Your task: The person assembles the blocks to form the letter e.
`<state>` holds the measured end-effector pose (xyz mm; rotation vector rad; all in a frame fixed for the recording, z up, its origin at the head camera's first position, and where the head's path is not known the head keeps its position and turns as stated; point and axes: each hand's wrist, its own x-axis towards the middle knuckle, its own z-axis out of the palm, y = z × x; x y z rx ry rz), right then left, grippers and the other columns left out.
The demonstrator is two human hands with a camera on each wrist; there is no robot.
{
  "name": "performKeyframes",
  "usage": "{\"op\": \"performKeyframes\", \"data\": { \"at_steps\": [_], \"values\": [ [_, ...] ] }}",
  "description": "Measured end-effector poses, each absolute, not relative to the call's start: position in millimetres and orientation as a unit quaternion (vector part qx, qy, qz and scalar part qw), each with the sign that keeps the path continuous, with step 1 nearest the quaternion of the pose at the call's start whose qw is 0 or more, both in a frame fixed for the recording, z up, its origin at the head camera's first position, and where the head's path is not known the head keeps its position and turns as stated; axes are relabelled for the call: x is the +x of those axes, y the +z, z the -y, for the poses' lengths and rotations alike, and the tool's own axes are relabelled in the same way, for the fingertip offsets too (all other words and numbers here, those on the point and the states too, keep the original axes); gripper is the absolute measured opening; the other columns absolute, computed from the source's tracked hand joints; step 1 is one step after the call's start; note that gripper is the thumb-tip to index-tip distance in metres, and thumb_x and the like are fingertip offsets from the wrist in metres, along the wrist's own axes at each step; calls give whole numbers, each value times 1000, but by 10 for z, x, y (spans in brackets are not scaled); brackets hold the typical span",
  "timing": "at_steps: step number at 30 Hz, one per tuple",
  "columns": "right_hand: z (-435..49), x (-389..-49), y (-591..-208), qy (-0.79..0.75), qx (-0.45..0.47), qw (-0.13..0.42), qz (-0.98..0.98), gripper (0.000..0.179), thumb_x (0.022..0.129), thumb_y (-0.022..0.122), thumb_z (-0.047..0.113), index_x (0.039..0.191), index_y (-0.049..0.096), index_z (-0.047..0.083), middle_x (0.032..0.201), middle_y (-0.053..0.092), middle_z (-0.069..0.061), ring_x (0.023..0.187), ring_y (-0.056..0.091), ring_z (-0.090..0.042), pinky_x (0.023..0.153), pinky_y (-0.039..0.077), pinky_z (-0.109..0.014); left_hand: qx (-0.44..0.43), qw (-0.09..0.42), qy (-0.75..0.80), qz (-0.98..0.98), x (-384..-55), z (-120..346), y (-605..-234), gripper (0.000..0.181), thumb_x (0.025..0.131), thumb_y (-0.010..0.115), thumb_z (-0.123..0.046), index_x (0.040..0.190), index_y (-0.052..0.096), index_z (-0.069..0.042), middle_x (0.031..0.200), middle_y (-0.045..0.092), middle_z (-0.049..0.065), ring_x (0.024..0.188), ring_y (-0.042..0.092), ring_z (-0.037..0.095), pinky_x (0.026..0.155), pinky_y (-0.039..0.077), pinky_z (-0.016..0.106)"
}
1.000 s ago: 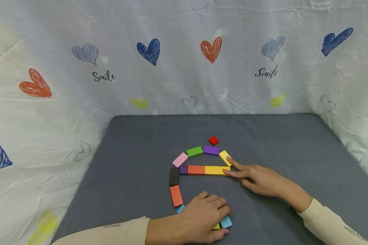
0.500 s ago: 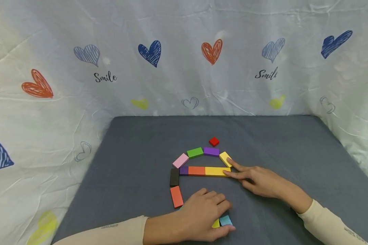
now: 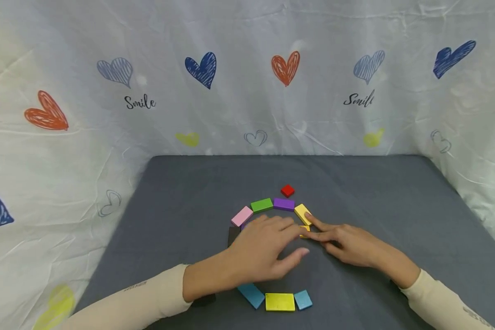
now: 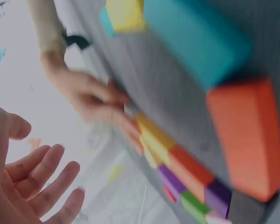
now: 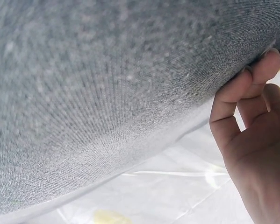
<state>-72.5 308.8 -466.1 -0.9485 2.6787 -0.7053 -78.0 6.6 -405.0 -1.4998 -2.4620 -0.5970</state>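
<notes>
My left hand (image 3: 264, 250) is over the middle of an outline of coloured wooden blocks and holds nothing. Its fingers are spread and loosely bent in the left wrist view. Beneath it, it hides most of the straight row, whose orange block (image 4: 191, 165) and purple block (image 4: 218, 196) show in the left wrist view. My right hand (image 3: 348, 243) reaches in from the right with extended fingers. One fingertip touches the slanted yellow block (image 3: 302, 213), another the long yellow block (image 3: 305, 228) at the row's right end.
Pink (image 3: 242, 216), green (image 3: 261, 205) and purple (image 3: 284, 204) blocks arch along the top. A red block (image 3: 287, 190) lies beyond. Nearer are a black block (image 3: 233, 235), blue block (image 3: 251, 294), yellow block (image 3: 280, 302) and small blue block (image 3: 303, 299). A printed curtain (image 3: 231, 105) stands behind.
My left hand has left the near blocks and moved away from me, over the middle row, uncovering the near blue and yellow blocks. My right hand has stayed in place.
</notes>
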Motion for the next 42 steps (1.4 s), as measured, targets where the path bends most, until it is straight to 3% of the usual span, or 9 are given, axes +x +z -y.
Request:
{"op": "performKeyframes", "data": {
  "at_steps": [4,10,13,21,35,42],
  "values": [
    [-3072,-729,-4662,-238,-326,107,-909,61,104,64,4,157,53,32,172,31,-8,48,23,5,51,33,-17,-469,83,-250,843,-1063,-61,-3963,29,106,60,-39,128,70,-23,109,69,-12,84,62,2,70,50,20],
    [-3080,-732,-4661,-227,-329,106,-911,62,104,63,4,158,52,32,172,31,-7,53,26,4,51,32,-17,-415,23,-285,864,-1467,-118,-4014,28,105,61,-32,130,69,-22,116,68,-11,97,65,4,72,54,23],
    [-3068,-733,-4659,-231,-328,108,-910,61,104,63,5,158,52,32,172,31,-7,54,27,4,50,32,-17,-395,-1,-280,875,-1659,-147,-4095,30,105,61,-31,132,68,-21,117,69,-8,96,67,8,69,54,25],
    [-3061,-739,-4660,-234,-330,105,-908,60,105,63,5,158,52,31,172,31,-8,54,29,4,51,33,-17,-361,-26,-252,897,-2125,-188,-4295,38,105,64,-32,139,65,-18,121,70,-3,100,70,17,74,57,33],
    [-3099,-738,-4649,-234,-331,103,-908,61,105,62,4,158,52,31,172,30,-7,52,25,5,50,31,-17,-323,-98,-135,931,-2351,-522,-4406,53,102,66,-51,141,66,-16,133,68,-1,117,67,18,93,58,43],
    [-3086,-736,-4650,-239,-330,104,-907,61,104,61,3,158,52,30,172,30,-8,54,27,5,50,31,-17,-314,-104,-98,939,-2369,-691,-4397,47,100,68,-53,132,71,-17,116,68,-2,94,63,16,75,55,36]
  ]
}}
